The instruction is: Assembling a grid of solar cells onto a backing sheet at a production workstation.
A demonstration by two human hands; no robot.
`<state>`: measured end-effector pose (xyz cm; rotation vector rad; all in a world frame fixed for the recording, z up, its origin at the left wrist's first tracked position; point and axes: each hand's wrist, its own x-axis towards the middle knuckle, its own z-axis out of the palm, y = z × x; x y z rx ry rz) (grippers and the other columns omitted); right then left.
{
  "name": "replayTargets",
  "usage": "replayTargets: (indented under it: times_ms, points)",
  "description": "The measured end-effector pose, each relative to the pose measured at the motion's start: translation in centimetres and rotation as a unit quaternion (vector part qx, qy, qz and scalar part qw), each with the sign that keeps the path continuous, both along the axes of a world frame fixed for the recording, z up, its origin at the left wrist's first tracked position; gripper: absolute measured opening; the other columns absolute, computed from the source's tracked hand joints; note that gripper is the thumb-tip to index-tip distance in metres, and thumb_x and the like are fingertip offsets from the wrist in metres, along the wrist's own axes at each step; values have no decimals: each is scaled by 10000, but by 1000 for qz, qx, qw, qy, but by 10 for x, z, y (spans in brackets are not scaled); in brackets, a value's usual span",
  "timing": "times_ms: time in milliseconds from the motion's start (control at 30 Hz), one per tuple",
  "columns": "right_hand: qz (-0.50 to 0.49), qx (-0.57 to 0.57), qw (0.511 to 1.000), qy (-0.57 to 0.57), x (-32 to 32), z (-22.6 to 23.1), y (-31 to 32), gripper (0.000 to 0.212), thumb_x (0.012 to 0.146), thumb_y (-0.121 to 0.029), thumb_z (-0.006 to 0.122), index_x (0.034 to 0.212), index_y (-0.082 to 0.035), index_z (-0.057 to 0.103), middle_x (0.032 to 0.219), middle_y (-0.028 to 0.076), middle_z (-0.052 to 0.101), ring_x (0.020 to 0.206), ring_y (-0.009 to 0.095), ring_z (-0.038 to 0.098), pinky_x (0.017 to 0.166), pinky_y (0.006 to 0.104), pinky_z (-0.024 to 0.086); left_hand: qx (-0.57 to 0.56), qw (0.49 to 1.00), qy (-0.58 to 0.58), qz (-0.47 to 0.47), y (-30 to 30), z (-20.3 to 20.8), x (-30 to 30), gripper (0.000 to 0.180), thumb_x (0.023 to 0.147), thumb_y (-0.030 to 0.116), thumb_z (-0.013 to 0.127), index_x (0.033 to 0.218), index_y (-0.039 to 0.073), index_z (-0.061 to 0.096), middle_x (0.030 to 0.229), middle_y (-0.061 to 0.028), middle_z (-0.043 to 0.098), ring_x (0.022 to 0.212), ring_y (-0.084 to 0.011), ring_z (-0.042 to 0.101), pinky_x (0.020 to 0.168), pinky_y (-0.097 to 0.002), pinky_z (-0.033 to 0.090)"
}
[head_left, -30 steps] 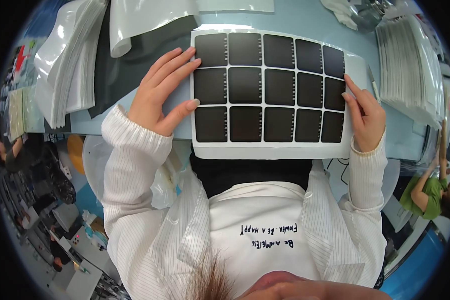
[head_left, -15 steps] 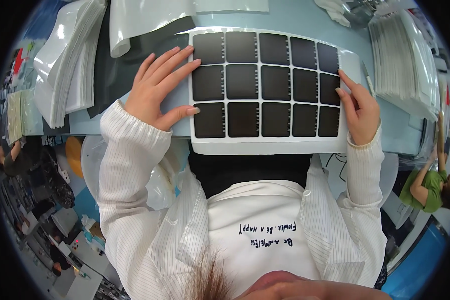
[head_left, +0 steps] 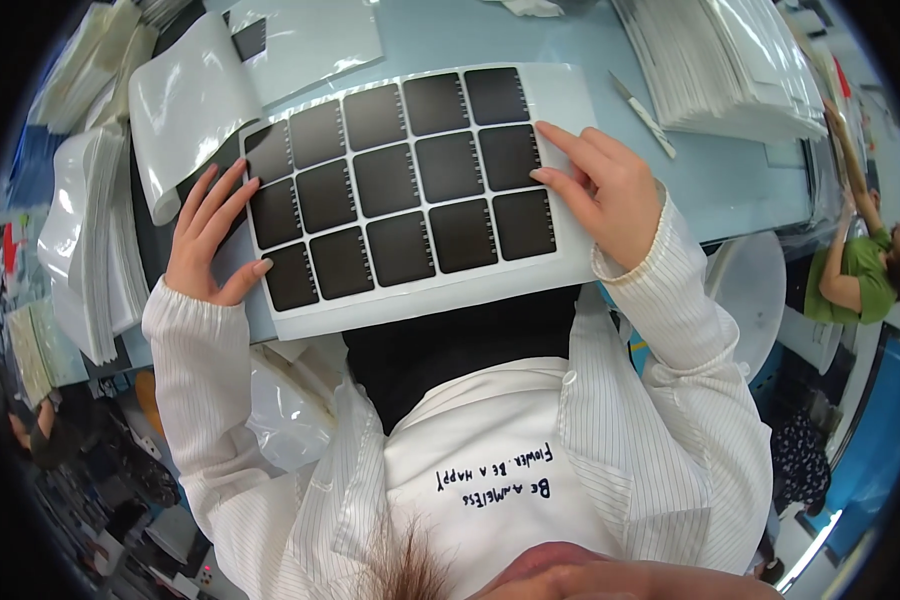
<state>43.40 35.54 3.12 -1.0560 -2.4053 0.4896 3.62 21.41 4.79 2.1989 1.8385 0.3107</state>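
A white sheet (head_left: 420, 300) with rows of black rounded squares (head_left: 385, 180) lies at the table's front edge, tilted with its right side farther away. Small white marks run along the squares' right sides. My left hand (head_left: 205, 240) rests at the sheet's left edge, fingers spread, fingertips and thumb touching the outer squares. On the right, my right hand (head_left: 615, 200) has index finger and thumb apart, their tips by the last column of squares. Its other fingers are bent, and it holds nothing I can see. A slim white-handled knife (head_left: 655, 130) lies beyond this hand.
A thick stack of white sheets (head_left: 710, 60) stands at the back right. Another stack (head_left: 90, 240) leans at the left, beside a curled glossy white sheet (head_left: 195, 100). A flat white sheet (head_left: 320, 40) lies at the back. Someone in green (head_left: 855, 270) is at the far right.
My view has swung to the right, so the sheet and hands appear farther left and tilted. Both hands stay at the sheet's sides. The knife now shows fully.
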Motion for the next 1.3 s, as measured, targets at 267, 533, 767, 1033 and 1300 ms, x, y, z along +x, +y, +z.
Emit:
replayTargets:
  times_ms: [267, 533, 767, 1033, 1300]
  points:
    - [2, 98, 995, -10, 16, 14, -3, 374, 823, -132, 742, 1185, -64, 676, 781, 98, 568, 657, 221, 574, 569, 325, 462, -25, 999, -2, -24, 6, 17, 0, 768, 691, 190, 787, 1404, 85, 521, 1551, -147, 358, 1455, -350, 293, 1167, -451, 282]
    - [-170, 149, 972, -69, 75, 10, 17, 369, 844, -83, 705, 1211, -82, 660, 1042, 114, 664, 766, 250, 647, 648, 324, 535, -5, 988, -109, -106, 76, 71, 61, 524, 813, 142, 733, 1302, 22, 588, 1353, -183, 571, 1258, -345, 551, 1039, -379, 437]
    - [-154, 228, 935, -223, 50, -3, 25, 353, 801, 10, 625, 1152, -29, 641, 992, 86, 628, 866, 226, 661, 703, 292, 564, 102, 965, -43, -238, 145, 12, 154, 539, 869, 183, 708, 1366, 90, 519, 1385, -141, 538, 1284, -341, 497, 1069, -413, 425]
    - [-168, 209, 940, -209, 61, 6, 19, 281, 742, 0, 667, 1022, -19, 679, 898, 74, 622, 853, 237, 637, 685, 328, 547, 90, 968, -110, -205, 166, -17, 167, 645, 856, 151, 722, 1435, 117, 440, 1283, -101, 606, 1195, -313, 540, 1033, -405, 447]
    - [-146, 63, 984, -84, 7, 61, -25, 154, 783, -11, 641, 936, -30, 643, 792, 117, 611, 621, 323, 616, 586, 387, 510, 83, 962, -161, -205, 179, -16, 170, 821, 810, 97, 753, 1508, 163, 326, 1267, -41, 635, 1134, -286, 563, 1032, -397, 433]
